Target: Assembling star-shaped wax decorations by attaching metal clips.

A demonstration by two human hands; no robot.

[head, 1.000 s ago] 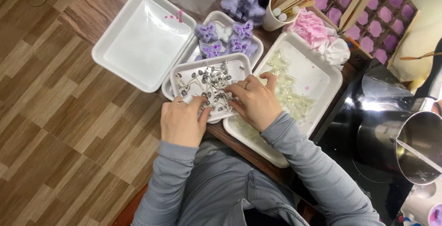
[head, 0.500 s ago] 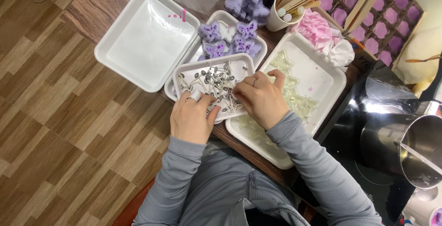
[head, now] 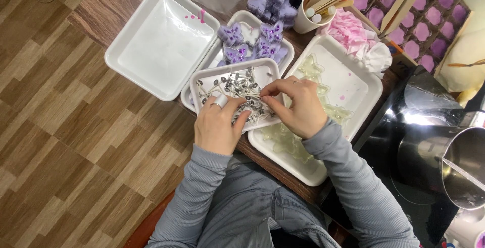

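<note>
Head view, looking straight down. My left hand (head: 218,127) rests on the near edge of a small white tray (head: 209,79) full of metal-based candle wicks (head: 237,87), fingers curled into the pile. My right hand (head: 298,107) is just beside it, fingertips pinching among the same wicks. Behind sits a tray of purple butterfly candles (head: 252,46); left of that, a large white tray (head: 151,41) with pink specks. Under my right wrist, a tray of clear butterfly moulds (head: 331,111). Steel pot (head: 454,167) far right.
</note>
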